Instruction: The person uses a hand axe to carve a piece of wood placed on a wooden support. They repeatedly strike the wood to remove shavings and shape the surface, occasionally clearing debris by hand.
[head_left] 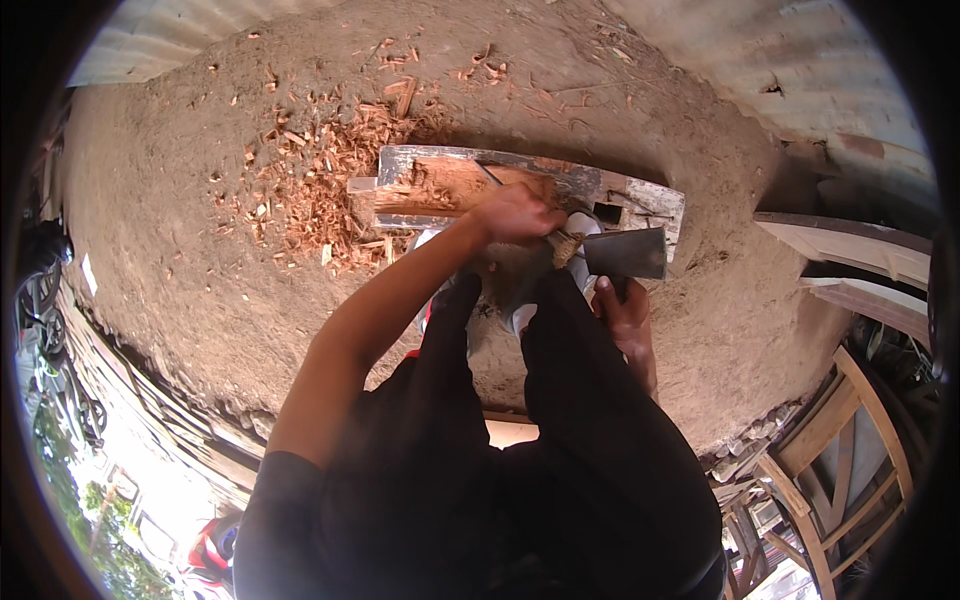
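In front of me on the ground lies a thick wooden beam (620, 185) with worn dark and white paint. A rough reddish hollow (430, 188) is cut into its left half. My left hand (515, 213) is closed around a chisel, whose thin metal shaft (489, 174) slants down toward the hollow. The butt of its handle (566, 247) sticks out to the right and looks frayed. Closed on the dark grip of a cleaver-like tool, my right hand (626, 320) is lower right. That tool's broad grey blade (627, 253) sits beside the chisel's butt.
Reddish wood chips (335, 190) are heaped on the dirt floor left of the beam. My light shoes stand against its near edge. Corrugated sheeting (790, 75) rises at the upper right. Boards (850, 245) and a wooden frame (850, 440) lean at the right.
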